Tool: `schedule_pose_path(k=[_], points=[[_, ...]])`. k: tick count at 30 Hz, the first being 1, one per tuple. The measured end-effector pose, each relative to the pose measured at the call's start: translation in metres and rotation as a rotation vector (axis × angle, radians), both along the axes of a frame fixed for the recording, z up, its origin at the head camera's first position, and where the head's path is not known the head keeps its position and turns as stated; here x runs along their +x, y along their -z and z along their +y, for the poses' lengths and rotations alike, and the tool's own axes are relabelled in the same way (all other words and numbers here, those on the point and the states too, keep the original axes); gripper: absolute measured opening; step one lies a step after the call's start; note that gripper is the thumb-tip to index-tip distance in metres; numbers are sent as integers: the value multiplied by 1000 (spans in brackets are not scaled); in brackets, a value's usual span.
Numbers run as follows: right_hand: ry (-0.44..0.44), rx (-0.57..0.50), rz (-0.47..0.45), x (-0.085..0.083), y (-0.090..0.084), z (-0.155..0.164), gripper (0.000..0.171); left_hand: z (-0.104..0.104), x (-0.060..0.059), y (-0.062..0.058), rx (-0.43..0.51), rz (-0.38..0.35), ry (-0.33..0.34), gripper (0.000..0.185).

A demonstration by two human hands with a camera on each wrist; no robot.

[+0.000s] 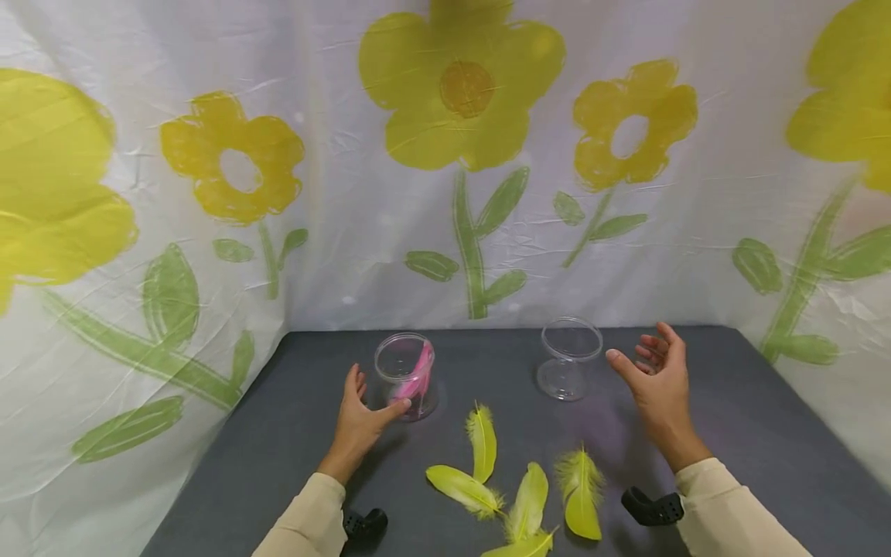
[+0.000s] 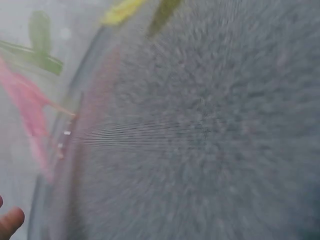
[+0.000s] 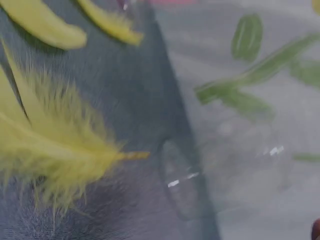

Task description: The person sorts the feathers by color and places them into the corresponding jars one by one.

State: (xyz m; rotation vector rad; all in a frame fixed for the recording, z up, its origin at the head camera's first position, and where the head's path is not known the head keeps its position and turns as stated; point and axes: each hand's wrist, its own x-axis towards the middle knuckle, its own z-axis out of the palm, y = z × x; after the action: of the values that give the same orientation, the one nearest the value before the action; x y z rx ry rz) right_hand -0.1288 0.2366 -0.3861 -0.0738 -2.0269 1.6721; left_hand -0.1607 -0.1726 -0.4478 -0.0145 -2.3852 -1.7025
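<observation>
While the head view shows the left hand [image 1: 358, 418] relaxed and spread, thumb tip touching the base of the clear jar [image 1: 407, 377] holding a pink feather [image 1: 416, 372], the right hand [image 1: 657, 383] hovers with fingers loosely apart, holding nothing, just right of the empty clear cup [image 1: 571, 358]; yellow feathers [image 1: 527, 495] lie on the grey table [image 1: 766, 433] nearer the person than the jar. Left wrist view is blurred: pink feather [image 2: 27, 107] behind the jar wall, one fingertip [image 2: 10, 221] beside it. Right wrist view: a yellow feather [image 3: 55, 145] left of the cup [image 3: 235, 165], hand state unreadable.

Clear jar [image 1: 406, 377] upright on the table, pink feather [image 1: 415, 373] inside.
</observation>
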Motion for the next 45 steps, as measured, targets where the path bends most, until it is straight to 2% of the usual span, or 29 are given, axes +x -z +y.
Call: schedule_pose_path(k=[5,9,13,17,20,25,30,40,45], points=[[-86,-139,-8,-22,17,8,87,-11,19,-11,96,53,-17,109],[-196,-170,-40,-39,34,8,90,-19,34,-17,145,79,-43,105],[-282,-89,-85,-50,51,8,93,-24,47,-20,172,92,-54,101],[-316,22,-137,-59,65,7,98,-26,56,-20,193,78,-52,99],[-332,66,-168,-64,71,5,102,-25,61,-18,219,60,-57,97],[-317,99,-173,-69,74,-4,104,-22,66,-16,248,50,-65,94],[-280,129,-157,-72,74,-9,106,-19,68,-14,275,50,-44,93],[-205,166,-144,-71,77,-7,100,-11,68,-9,312,48,-1,89],[-192,196,-139,-64,77,-5,97,-8,69,-10,326,35,17,89]])
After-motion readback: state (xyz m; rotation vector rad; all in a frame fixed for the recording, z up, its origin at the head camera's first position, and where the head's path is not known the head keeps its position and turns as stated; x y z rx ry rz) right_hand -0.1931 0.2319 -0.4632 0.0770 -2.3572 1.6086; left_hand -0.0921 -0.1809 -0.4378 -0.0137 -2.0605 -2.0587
